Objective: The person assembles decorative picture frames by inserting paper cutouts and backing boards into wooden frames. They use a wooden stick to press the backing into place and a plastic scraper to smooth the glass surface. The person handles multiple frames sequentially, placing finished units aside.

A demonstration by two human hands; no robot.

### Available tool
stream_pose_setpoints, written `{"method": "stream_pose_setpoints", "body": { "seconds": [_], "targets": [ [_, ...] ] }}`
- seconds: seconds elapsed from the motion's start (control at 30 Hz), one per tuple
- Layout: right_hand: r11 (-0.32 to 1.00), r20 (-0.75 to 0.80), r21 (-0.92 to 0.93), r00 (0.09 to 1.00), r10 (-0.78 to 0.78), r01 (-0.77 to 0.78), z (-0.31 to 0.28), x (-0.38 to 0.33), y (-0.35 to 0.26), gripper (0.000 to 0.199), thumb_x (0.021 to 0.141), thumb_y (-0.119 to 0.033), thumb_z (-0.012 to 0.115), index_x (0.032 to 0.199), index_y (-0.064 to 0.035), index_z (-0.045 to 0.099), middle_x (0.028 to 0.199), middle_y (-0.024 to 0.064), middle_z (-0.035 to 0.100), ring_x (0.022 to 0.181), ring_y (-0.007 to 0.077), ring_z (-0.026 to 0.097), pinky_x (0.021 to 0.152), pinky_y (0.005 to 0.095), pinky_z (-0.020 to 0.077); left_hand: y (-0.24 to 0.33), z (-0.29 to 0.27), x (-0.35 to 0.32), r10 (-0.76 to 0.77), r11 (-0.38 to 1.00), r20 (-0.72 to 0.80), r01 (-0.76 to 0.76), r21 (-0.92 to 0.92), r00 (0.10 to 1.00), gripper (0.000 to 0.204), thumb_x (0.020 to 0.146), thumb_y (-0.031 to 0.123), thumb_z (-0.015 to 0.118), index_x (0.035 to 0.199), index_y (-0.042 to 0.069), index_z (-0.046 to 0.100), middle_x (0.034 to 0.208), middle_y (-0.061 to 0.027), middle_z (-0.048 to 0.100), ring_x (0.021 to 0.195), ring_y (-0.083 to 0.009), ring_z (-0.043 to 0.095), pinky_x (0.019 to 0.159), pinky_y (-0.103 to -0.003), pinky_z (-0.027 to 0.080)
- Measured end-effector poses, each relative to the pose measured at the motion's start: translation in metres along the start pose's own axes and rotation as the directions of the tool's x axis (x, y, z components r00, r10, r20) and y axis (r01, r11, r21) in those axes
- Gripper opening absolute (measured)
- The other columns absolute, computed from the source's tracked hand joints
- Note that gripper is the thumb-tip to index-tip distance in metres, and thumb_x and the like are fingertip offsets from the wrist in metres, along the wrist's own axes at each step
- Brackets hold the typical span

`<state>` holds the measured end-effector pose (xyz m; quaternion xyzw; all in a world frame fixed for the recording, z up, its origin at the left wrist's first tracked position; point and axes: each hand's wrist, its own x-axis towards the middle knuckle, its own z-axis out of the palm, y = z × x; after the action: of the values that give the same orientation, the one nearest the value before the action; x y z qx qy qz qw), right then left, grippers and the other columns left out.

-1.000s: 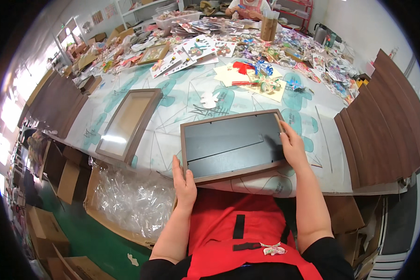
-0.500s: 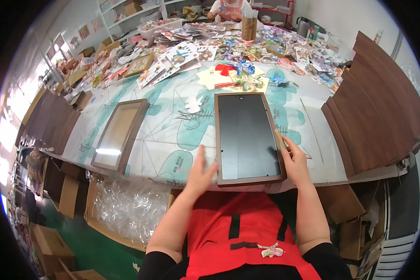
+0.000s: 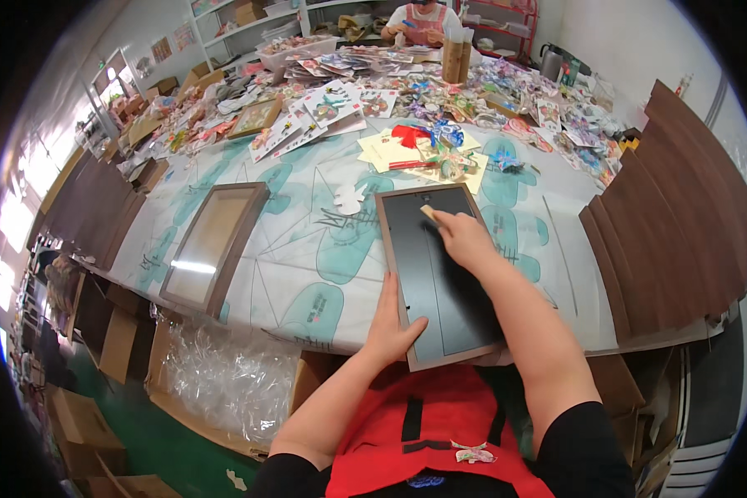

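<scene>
A brown picture frame (image 3: 382, 224) lies face down at the table's front edge, slightly turned, its black backing board (image 3: 415, 257) upward. My left hand (image 3: 388, 328) grips the frame's left side, fingers stretched along the outer edge and thumb over the backing. My right hand (image 3: 466, 241) is closed on a small flat tan piece (image 3: 428, 212), perhaps wood, whose tip is by the backing's top end, near a small metal fitting (image 3: 426, 197). My right forearm covers part of the board's right side.
Left of it lies another brown frame (image 3: 256, 212) with a clear pane. Stacked brown frames (image 3: 672, 224) stand at the right, more brown pieces (image 3: 87, 207) at the left. A white cutout (image 3: 349, 198) and yellow sheets (image 3: 378, 149) lie beyond. A person (image 3: 422, 23) works at the far side.
My right hand has moved from the frame's right edge to the backing's top end with the tan piece. My left hand has taken hold of the left side; the frame has turned and shifted nearer.
</scene>
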<state>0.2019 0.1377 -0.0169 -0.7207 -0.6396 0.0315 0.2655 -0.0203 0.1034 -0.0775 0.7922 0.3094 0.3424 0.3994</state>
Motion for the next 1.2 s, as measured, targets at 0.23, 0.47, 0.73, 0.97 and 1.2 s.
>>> {"method": "stream_pose_setpoints", "body": {
  "seconds": [0.23, 0.47, 0.73, 0.97, 1.2],
  "targets": [
    [0.97, 0.116, -0.205, 0.981, 0.154, -0.128, 0.027, 0.038, -0.014, 0.03, 0.086, -0.011, 0.049, 0.115, -0.0133, 0.058, 0.095, 0.0182, 0.059, 0.086, 0.0358, 0.063, 0.074, 0.0439, 0.0513, -0.004, 0.0, -0.005, 0.068, 0.995, 0.027, -0.066, -0.069, 0.997, 0.079, 0.082, 0.013, 0.055, 0.143, -0.004, 0.008, 0.148, -0.0296, 0.006, 0.139, -0.0386, 0.012, 0.111, -0.037, 0.017],
    [0.929, 0.084, -0.32, 0.972, 0.221, -0.183, 0.035, 0.05, -0.028, 0.032, 0.083, -0.008, 0.05, 0.115, -0.0044, 0.056, 0.097, 0.0202, 0.06, 0.085, 0.0356, 0.064, 0.074, 0.0444, 0.0522, 0.0, -0.003, -0.007, 0.114, 0.993, 0.016, -0.114, -0.041, 0.993, 0.076, 0.083, 0.012, 0.053, 0.143, -0.004, 0.009, 0.148, -0.0303, 0.004, 0.138, -0.0408, 0.013, 0.111, -0.039, 0.017],
    [0.856, 0.419, 0.161, 0.819, 0.392, -0.492, -0.004, 0.074, -0.018, 0.026, 0.086, -0.012, 0.046, 0.103, -0.0061, 0.065, 0.092, 0.0219, 0.064, 0.081, 0.0398, 0.062, 0.076, 0.0465, 0.0482, 0.0, -0.001, -0.007, 0.077, 0.996, -0.028, -0.078, -0.037, 0.997, 0.075, 0.083, 0.011, 0.053, 0.142, -0.006, 0.011, 0.147, -0.0293, 0.013, 0.137, -0.04, 0.018, 0.11, -0.039, 0.02],
    [0.928, 0.064, -0.252, 0.952, 0.299, -0.274, -0.01, -0.028, 0.0, 0.023, 0.087, -0.015, 0.047, 0.107, -0.0057, 0.055, 0.087, 0.0218, 0.062, 0.084, 0.0402, 0.061, 0.074, 0.0493, 0.0485, 0.0, 0.003, -0.007, 0.022, 0.995, -0.071, -0.028, -0.097, 0.997, 0.074, 0.082, 0.011, 0.052, 0.141, -0.008, 0.012, 0.145, -0.028, 0.021, 0.135, -0.039, 0.022, 0.111, -0.038, 0.02],
    [0.873, 0.01, -0.262, 0.904, 0.427, -0.41, -0.011, -0.029, 0.004, 0.028, 0.085, -0.01, 0.047, 0.112, -0.0071, 0.054, 0.091, 0.0213, 0.063, 0.086, 0.0389, 0.063, 0.074, 0.0496, 0.0498, -0.005, 0.007, -0.009, 0.05, 0.997, -0.052, -0.053, -0.054, 0.997, 0.072, 0.084, 0.01, 0.05, 0.142, -0.007, 0.01, 0.146, -0.027, 0.02, 0.136, -0.0362, 0.023, 0.11, -0.036, 0.021]
  ]
}}
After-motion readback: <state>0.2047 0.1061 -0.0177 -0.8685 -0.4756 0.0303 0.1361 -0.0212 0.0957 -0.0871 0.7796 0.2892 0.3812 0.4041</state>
